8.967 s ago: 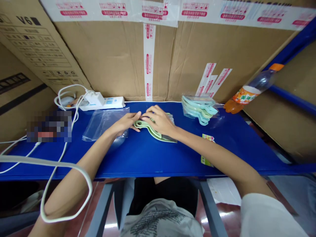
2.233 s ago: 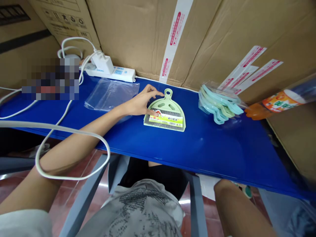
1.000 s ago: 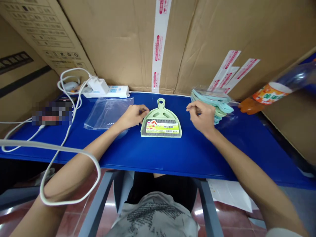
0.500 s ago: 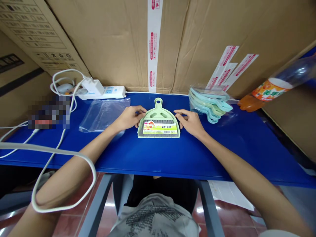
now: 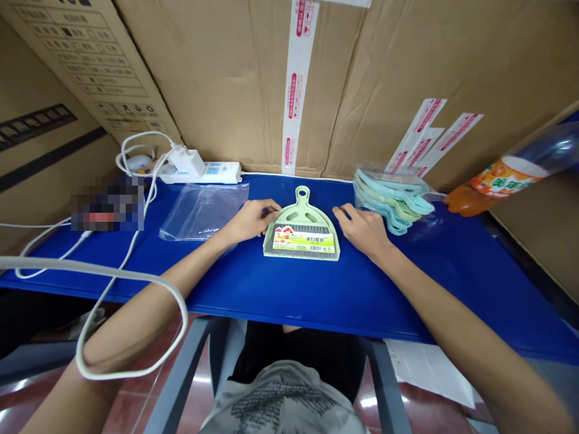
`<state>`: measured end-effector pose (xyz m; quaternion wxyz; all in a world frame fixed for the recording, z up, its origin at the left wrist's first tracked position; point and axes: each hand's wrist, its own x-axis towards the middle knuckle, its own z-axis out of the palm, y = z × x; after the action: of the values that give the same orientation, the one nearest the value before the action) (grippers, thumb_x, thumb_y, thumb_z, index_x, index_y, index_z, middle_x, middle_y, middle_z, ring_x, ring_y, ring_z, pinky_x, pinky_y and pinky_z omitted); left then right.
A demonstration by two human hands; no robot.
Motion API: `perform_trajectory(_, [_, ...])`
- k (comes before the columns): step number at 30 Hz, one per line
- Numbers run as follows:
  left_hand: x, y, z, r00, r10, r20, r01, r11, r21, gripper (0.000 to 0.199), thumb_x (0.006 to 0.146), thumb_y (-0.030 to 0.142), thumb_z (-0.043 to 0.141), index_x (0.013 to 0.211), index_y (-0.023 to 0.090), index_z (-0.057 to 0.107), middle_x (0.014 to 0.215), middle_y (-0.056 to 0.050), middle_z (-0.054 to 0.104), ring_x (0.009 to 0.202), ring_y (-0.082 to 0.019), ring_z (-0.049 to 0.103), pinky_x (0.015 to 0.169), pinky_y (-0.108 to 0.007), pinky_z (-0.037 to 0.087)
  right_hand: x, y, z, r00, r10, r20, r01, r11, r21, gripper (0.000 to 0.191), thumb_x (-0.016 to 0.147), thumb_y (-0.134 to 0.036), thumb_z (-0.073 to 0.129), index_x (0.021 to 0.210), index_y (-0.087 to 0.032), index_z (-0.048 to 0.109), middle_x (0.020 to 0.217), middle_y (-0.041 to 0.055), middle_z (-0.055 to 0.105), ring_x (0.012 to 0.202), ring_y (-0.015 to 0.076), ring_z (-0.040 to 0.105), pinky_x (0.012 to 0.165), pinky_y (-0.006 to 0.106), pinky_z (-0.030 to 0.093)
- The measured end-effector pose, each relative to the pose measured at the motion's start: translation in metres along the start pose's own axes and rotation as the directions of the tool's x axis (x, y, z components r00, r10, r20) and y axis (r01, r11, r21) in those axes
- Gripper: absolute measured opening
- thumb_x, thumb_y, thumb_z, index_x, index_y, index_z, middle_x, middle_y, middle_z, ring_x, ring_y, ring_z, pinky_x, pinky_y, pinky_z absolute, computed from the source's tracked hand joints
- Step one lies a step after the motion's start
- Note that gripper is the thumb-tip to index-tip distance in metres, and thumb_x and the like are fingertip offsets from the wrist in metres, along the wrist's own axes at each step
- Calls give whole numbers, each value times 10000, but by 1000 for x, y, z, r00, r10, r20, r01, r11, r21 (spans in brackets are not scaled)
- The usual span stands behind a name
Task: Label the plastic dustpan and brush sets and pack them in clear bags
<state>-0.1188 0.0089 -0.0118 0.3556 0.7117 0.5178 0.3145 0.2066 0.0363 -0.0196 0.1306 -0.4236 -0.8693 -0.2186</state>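
Observation:
A light green dustpan [image 5: 302, 206] lies flat on the blue table with its handle pointing away from me. A small brush with grey bristles [image 5: 323, 229] is nested in it, under a printed yellow-and-white label [image 5: 304, 240]. My left hand [image 5: 253, 220] rests at the dustpan's left edge, fingers bent and apart, fingertips at or touching the rim. On the other side, my right hand [image 5: 364, 232] is slightly away from the right edge, with loosely bent, spread fingers and nothing in them.
Right of my right hand sits a plastic-wrapped stack of blue and green dustpans [image 5: 393, 196]. An orange drink bottle [image 5: 506, 175] leans beyond it. A clear plastic bag [image 5: 205, 211], power strip [image 5: 221, 172] and white cables [image 5: 131, 241] are at left. Cardboard [image 5: 226, 78] walls the back.
My right hand has drawn back a little from the dustpan's right edge. The dustpan sits turned slightly clockwise. The whole view has shifted, while my left hand stays by the left edge.

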Motion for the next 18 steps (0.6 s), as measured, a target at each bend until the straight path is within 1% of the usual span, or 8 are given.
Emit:
perform_trajectory(3, [0, 0, 0, 1000, 15, 4, -16, 999, 29, 247, 988, 379, 601, 1080, 193, 734, 839, -43, 792, 507, -145, 648, 467, -268, 538, -2, -1, 3, 1000, 27, -2, -27, 999, 22, 393, 1048, -114, 463, 1245, -162, 800, 1115, 123, 812, 713, 180, 677, 593, 368, 284])
perform_trajectory(5, [0, -1, 2, 998, 56, -17, -54, 995, 86, 257, 1016, 376, 568, 1049, 191, 742, 817, -35, 789, 544, -154, 668, 536, -277, 550, -3, 0, 5, 998, 59, -22, -58, 997, 47, 383, 1037, -135, 479, 1226, -163, 811, 1105, 110, 820, 716, 185, 687, 596, 366, 286])
perform_trajectory(6, [1, -2, 3, 994, 95, -46, -88, 987, 134, 267, 1031, 369, 549, 1024, 192, 748, 830, -38, 796, 600, -167, 698, 595, -286, 563, -4, 1, 7, 996, 75, -41, -72, 996, 60, 379, 1033, -144, 484, 1212, -165, 818, 1093, 102, 824, 717, 189, 693, 598, 366, 291])
perform_trajectory(8, [2, -4, 8, 974, 195, -118, -158, 952, 263, 293, 1057, 348, 518, 993, 197, 761, 925, -59, 823, 782, -206, 764, 745, -315, 582, -4, 2, 10, 993, 96, -72, -90, 992, 83, 371, 1027, -157, 494, 1187, -169, 829, 1062, 88, 830, 721, 197, 701, 601, 367, 299])
perform_trajectory(10, [4, -8, 13, 944, 278, -177, -190, 898, 398, 316, 1082, 329, 490, 1027, 198, 773, 1063, -90, 836, 959, -246, 786, 872, -351, 577, -4, 4, 13, 991, 103, -80, -95, 991, 99, 362, 1017, -158, 504, 1161, -172, 837, 1043, 84, 832, 719, 201, 704, 602, 369, 305])
perform_trajectory(11, [4, -10, 15, 933, 303, -193, -189, 872, 452, 327, 1096, 323, 474, 1068, 195, 774, 1117, -105, 832, 1014, -262, 787, 909, -366, 571, -5, 4, 14, 992, 104, -78, -95, 990, 109, 359, 1013, -159, 509, 1157, -173, 837, 1040, 84, 833, 721, 203, 705, 603, 369, 310])
perform_trajectory(14, [5, -15, 19, 915, 333, -230, -162, 821, 547, 346, 1122, 291, 434, 1207, 185, 753, 1220, -129, 814, 1083, -280, 783, 936, -379, 566, -5, 4, 14, 990, 114, -82, -101, 983, 154, 352, 1012, -165, 511, 1145, -175, 837, 1039, 82, 839, 737, 210, 718, 612, 362, 337])
perform_trajectory(18, [3, -16, 20, 925, 289, -247, -69, 766, 639, 352, 1135, 258, 423, 1334, 203, 708, 1317, -122, 789, 1051, -280, 794, 853, -365, 566, -6, 2, 13, 985, 151, -81, -124, 955, 271, 346, 1014, -154, 503, 1119, -188, 831, 1026, 71, 842, 796, 217, 747, 663, 335, 415])
